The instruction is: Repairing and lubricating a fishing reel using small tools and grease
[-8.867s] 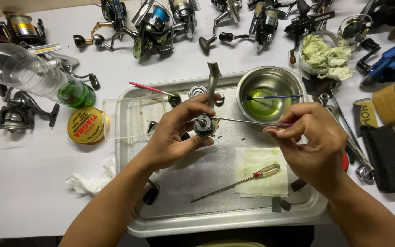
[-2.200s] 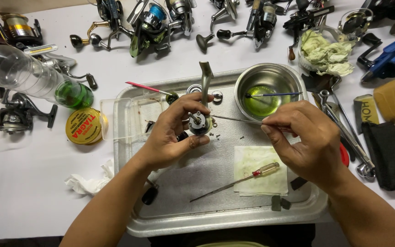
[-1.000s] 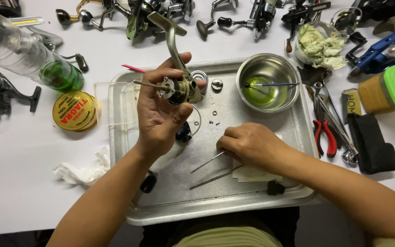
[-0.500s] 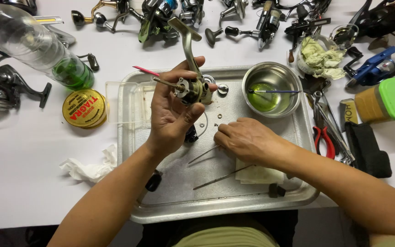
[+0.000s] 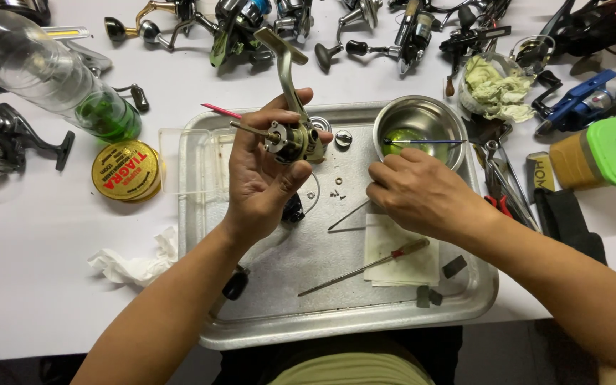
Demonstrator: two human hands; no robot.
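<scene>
Our left hand (image 5: 262,178) grips a fishing reel body (image 5: 292,139) above the metal tray (image 5: 336,324), centre frame. Our right hand (image 5: 422,196), fingers curled, rests beside the steel bowl (image 5: 421,117); whether it holds anything, we cannot tell.

On the silver metal tray (image 5: 208,142), the gold-grey reel body (image 5: 295,139) lies left of a steel bowl (image 5: 445,117) holding green liquid; a red-handled screwdriver (image 5: 365,266) crosses white paper (image 5: 401,253). Left of the tray sits a yellow tin (image 5: 126,170).
</scene>
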